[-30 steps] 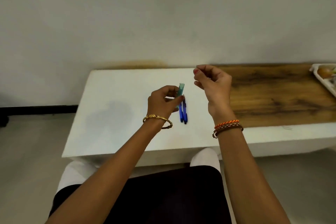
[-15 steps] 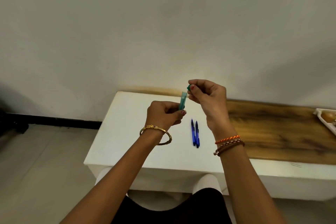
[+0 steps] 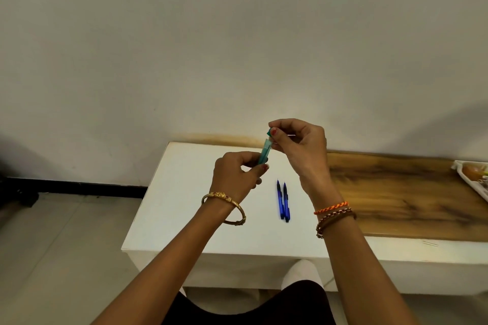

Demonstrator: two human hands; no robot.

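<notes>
My left hand [image 3: 239,178] grips a slim clear teal case [image 3: 264,152], held upright above the white table [image 3: 184,192]. My right hand [image 3: 301,145] pinches a small green cap [image 3: 270,132] at the case's top end between thumb and forefinger. Whether the cap is on the case or just off it I cannot tell. Two blue pens [image 3: 283,200] lie side by side on the table below and between my hands, tips pointing away from me.
The table's right part has a brown wooden top [image 3: 401,192]. A white tray [image 3: 472,182] with small items sits at the far right edge. A plain wall stands right behind the table. My knees are under the table's front edge.
My right hand came over to the case's top and took hold of the green cap. The view tilted up, so the table and pens sit lower in frame.
</notes>
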